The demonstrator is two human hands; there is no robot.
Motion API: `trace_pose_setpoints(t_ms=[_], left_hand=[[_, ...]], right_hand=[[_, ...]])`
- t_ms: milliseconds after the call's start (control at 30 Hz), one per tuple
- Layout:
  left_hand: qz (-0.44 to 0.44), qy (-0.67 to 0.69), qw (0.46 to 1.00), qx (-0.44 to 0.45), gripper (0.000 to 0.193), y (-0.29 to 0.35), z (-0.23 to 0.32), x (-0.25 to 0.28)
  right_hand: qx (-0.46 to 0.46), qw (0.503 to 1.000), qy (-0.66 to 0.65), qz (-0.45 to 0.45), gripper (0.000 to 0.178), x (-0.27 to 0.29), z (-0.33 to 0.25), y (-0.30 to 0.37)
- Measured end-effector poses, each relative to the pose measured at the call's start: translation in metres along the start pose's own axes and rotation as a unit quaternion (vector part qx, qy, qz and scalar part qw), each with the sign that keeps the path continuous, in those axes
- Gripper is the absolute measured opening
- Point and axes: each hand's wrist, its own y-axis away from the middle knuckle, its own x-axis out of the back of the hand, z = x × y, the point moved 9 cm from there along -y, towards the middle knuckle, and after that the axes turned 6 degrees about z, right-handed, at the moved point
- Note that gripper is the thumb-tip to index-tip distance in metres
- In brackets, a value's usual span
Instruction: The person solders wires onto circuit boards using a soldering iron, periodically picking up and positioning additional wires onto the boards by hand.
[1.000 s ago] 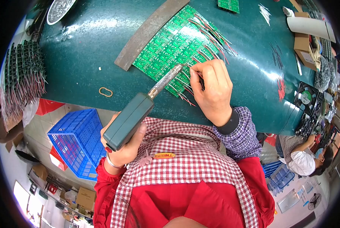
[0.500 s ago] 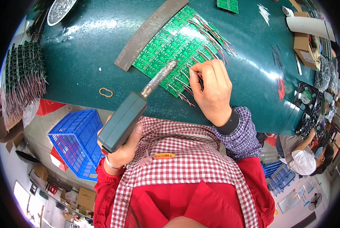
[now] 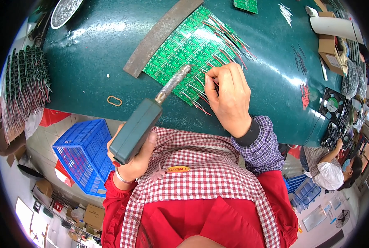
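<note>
A soldering iron point(image 3: 137, 131) with a dark green body and a thick metal barrel is gripped in my left hand point(image 3: 140, 162). Its tip hovers over or touches the green circuit board panel point(image 3: 168, 60); I cannot tell which. Over the panel's right part, my right hand point(image 3: 230, 97) is closed in a pinch, seemingly on a thin wire, its end hidden by the fingers. Red, black and white wires point(image 3: 230, 36) stick out in rows along the panel's right side. Against the panel's upper left edge lies a curved-looking rusty metal bar point(image 3: 159, 39).
Loose red wires point(image 3: 304, 96), black wires point(image 3: 300, 60) and white wires point(image 3: 286, 15) lie at right. A small fan point(image 3: 332, 106) sits near the right edge. Wired boards point(image 3: 25, 87) are stacked at left, above a blue crate point(image 3: 83, 155). A co-worker point(image 3: 331, 173) is at far right.
The soldering iron has tilted very slightly, its body shifting a little to the right. My right hand stays at nearly the same spot on the panel.
</note>
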Motion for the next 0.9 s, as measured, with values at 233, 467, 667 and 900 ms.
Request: trace_pose_setpoints(t_ms=[233, 467, 667, 900], left_hand=[[0.044, 0.067, 0.994, 0.074, 0.030, 0.005, -0.018, 0.014], [0.122, 0.039, 0.992, -0.005, 0.043, -0.012, -0.014, 0.039], [0.254, 0.032, 0.964, -0.073, 0.045, -0.046, 0.013, 0.079], [0.366, 0.038, 0.925, -0.092, 0.022, -0.120, 0.013, 0.126]], right_hand=[[0.001, 1.000, -0.003, 0.001, 0.023, -0.001, 0.001, -0.001], [-0.008, 1.000, -0.013, -0.003, 0.022, -0.006, 0.000, -0.003], [-0.031, 0.999, -0.011, -0.021, 0.020, 0.002, 0.001, -0.001], [-0.024, 0.999, -0.025, -0.018, 0.022, 0.006, 0.001, 0.003]])
